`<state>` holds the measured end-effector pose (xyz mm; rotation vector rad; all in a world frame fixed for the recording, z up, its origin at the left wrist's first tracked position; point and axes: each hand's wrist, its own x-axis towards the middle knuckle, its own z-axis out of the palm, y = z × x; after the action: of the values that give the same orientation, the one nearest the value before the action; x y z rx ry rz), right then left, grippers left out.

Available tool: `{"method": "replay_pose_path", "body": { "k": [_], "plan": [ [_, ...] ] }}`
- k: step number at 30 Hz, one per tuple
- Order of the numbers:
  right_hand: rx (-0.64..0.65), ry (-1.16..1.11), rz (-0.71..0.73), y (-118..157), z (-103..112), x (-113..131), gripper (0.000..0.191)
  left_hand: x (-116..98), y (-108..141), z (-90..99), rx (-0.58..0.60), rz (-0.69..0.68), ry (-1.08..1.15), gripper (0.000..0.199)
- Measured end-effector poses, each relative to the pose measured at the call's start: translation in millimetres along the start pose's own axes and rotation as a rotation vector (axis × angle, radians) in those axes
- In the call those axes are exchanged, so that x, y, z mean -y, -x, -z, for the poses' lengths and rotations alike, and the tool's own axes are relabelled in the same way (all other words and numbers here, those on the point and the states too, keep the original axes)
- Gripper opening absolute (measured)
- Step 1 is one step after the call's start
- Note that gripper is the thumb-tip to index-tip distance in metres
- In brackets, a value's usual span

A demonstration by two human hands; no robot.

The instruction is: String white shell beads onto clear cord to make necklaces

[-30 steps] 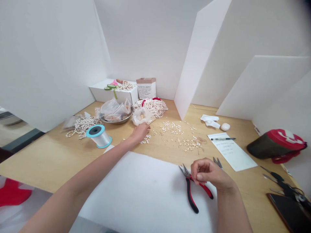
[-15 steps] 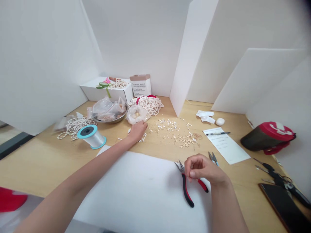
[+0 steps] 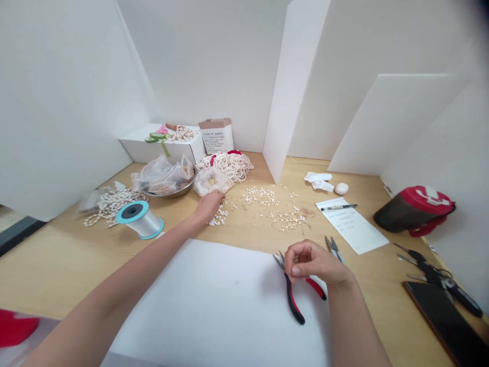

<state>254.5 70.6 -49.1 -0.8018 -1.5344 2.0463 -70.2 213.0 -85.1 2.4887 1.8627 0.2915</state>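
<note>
My left hand (image 3: 209, 205) reaches forward over a small pile of white beads (image 3: 218, 218), beside a clear plastic bag (image 3: 206, 182) with tiny gold pieces. Its fingers are bent together, and what they pinch is hidden. Closer to me, my right hand (image 3: 311, 262) hovers over the pliers (image 3: 293, 300) with red and black handles, thumb pressed to the curled fingers. Anything in that pinch is too small to make out. The pliers lie with jaws apart on a white sheet (image 3: 214, 300). More white beads (image 3: 260, 195) and starfish-shaped pieces (image 3: 286, 220) are scattered beyond.
To the left stand a spool of clear line (image 3: 147, 224), bead strings (image 3: 114, 204) and a metal bowl (image 3: 171, 192) of bags. On the right are snips (image 3: 334, 248), a notepad (image 3: 355, 234), a red-lidded cup (image 3: 414, 209), keys (image 3: 439, 275) and a phone (image 3: 443, 321). White panels surround the table.
The view has shifted slightly. My left hand has drawn a little left relative to the bead pile, uncovering more of it. My right hand keeps its pinch over the pliers.
</note>
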Motion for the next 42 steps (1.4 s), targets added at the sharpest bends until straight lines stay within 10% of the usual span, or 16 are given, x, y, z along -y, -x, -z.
{"method": "replay_pose_path", "body": {
  "k": [26, 35, 42],
  "plan": [
    [-0.055, 0.016, -0.001, -2, -2, 1, 0.021, -6, -16, -6.2, -0.061, 0.027, 0.317, 0.011],
    [-0.581, 0.077, 0.182, -37, -41, 5, 0.022, -51, 24, 10.6, -0.155, 0.078, 0.785, 0.028],
    [-0.648, 0.151, 0.19, -52, -57, -9, 0.021, -74, 42, 2.6, -0.026, 0.252, 1.346, 0.031]
  ]
}}
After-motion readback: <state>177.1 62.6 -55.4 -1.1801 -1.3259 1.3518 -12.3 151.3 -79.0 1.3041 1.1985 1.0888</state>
